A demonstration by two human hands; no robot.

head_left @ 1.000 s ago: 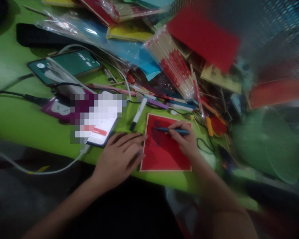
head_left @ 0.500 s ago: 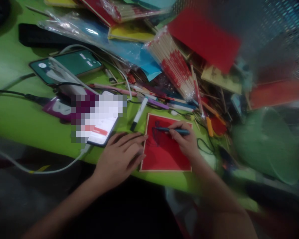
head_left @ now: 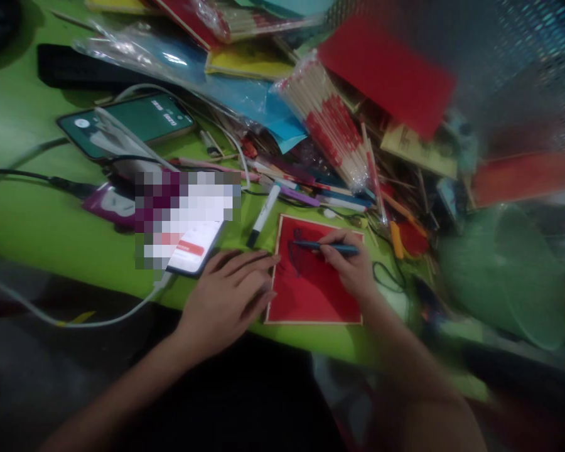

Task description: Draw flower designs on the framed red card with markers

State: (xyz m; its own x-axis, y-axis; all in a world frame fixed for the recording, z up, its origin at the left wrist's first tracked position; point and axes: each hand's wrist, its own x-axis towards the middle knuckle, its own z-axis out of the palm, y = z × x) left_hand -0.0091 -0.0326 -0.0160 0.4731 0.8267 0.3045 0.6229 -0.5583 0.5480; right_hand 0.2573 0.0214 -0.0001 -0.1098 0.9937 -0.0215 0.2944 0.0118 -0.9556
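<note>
A red card point(head_left: 311, 295) with a pale border lies on the green table point(head_left: 51, 238) near its front edge. My right hand point(head_left: 353, 270) is closed on a blue pen point(head_left: 324, 246), and the pen's tip touches a dark drawing in the card's upper left. My left hand point(head_left: 230, 295) lies flat with its fingers stretched out, pressing the card's left edge. A phone point(head_left: 193, 251) with a lit screen sits just left of that hand.
A black-and-white marker point(head_left: 262, 215) lies above my left hand. A second phone point(head_left: 127, 122), cables, a bundle of wrapped sticks point(head_left: 329, 125), coloured paper sheets and loose pens crowd the back. A green bowl point(head_left: 508, 276) stands at the right.
</note>
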